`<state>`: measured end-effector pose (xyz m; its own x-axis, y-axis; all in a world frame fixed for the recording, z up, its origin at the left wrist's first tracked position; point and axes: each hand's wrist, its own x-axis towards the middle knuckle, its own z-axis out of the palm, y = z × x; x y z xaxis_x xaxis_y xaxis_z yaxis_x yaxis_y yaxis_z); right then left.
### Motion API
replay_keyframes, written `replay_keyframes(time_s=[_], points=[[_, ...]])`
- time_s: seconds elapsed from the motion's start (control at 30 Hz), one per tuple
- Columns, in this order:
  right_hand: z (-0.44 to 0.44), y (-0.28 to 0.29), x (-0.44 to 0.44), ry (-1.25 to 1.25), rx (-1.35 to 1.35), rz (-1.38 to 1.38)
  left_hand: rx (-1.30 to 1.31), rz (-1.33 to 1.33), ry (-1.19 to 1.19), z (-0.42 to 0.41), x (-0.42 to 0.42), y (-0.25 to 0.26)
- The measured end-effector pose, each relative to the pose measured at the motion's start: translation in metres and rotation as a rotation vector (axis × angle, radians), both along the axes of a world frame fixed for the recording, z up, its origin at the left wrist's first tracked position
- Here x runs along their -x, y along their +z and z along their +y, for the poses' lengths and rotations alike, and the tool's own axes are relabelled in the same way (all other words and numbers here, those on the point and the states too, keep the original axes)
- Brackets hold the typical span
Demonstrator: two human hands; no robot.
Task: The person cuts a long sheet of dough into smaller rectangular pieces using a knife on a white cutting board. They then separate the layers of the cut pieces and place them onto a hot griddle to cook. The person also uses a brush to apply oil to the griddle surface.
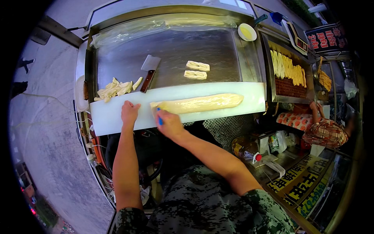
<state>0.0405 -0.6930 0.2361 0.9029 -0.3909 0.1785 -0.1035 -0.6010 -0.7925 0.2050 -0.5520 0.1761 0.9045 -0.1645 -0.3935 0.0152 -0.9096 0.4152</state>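
A long flat strip of oiled dough [204, 103] lies across the white cutting board [112, 118]. My right hand [171, 124] is closed around a small blue-handled tool [159, 117], likely a brush, at the strip's left end; its working end is blurred. Left of the strip, my left hand [130, 112] rests curled at the board, with nothing visible in it. Behind the board, on the metal worktop [122, 63], lie a cleaver [149, 73] with a wooden handle, a heap of dough pieces [112, 89] and two folded dough pieces [197, 70].
Dough under clear plastic film [131, 29] lines the far edge. A white bowl [247, 32] of yellowish liquid stands at the back right. Further right, dough sticks lie in a metal fryer [271, 84]. A co-worker [327, 131] is beside it. A large plastic bottle [244, 149] stands low at right.
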Motion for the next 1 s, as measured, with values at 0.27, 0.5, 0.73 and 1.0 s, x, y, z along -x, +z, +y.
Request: replay_keyframes(time_s=[0.27,0.5,0.73,1.0], points=[[0.036,0.015,-0.027,-0.107,-0.402,-0.030,-0.040,0.019,0.021,0.002,-0.003,-0.002],[-0.085,-0.014,0.061,-0.304,-0.419,0.201,-0.018,0.011,-0.004,0.006,-0.001,-0.001],[-0.073,0.009,0.054,-0.137,-0.563,0.103,0.020,-0.007,-0.067,0.004,-0.010,-0.010],[-0.228,-0.027,0.150,-0.308,-0.626,0.295,0.072,-0.027,-0.066,0.010,-0.014,-0.020]])
